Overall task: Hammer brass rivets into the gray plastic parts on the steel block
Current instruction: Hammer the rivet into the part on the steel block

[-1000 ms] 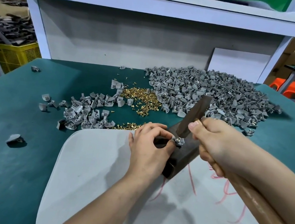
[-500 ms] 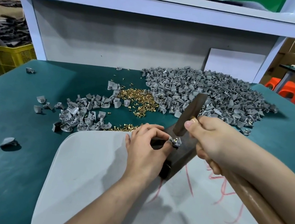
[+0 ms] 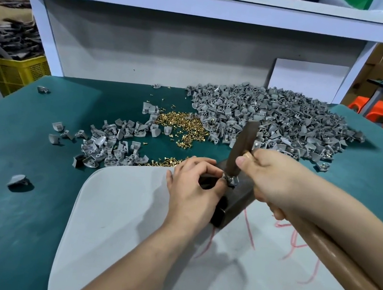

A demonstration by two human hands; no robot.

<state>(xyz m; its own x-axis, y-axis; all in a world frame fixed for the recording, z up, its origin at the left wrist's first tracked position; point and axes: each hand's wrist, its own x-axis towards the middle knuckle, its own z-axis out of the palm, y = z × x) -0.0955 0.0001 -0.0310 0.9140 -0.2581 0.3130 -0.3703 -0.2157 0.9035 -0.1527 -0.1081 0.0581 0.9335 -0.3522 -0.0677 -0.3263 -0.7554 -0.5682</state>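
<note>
Gray plastic part (image 3: 230, 181) sat on top of the steel block (image 3: 234, 206), which stood on a white mat (image 3: 135, 231) on the green surface (image 3: 3, 202).

Hazards, operator side outward:
1. Right hand (image 3: 274, 181) was wrapped round the hammer (image 3: 242, 145) handle just below the head, thumb up along it. An off-ctr blow would likely bend the rivet or crack the part.
2. Left hand (image 3: 193, 190) pinched the part w/ thumb and index tips, i.e. right beside the strike pt. A glancing blow would prob. land on the fingertips.
3. No fixture seen; only the pinch located the part. A skewed hit could kick it off the block.

Position: part lay at the left fingertips, fwd of that hand, just left of the right hand, at the lower end of the hammer head. Touching or just clear: could not tell. Rivet in the part: too small to confirm.

Beyond the block lay loose brass rivets (image 3: 183, 128), then the main pile of gray parts (image 3: 277, 123).
</note>
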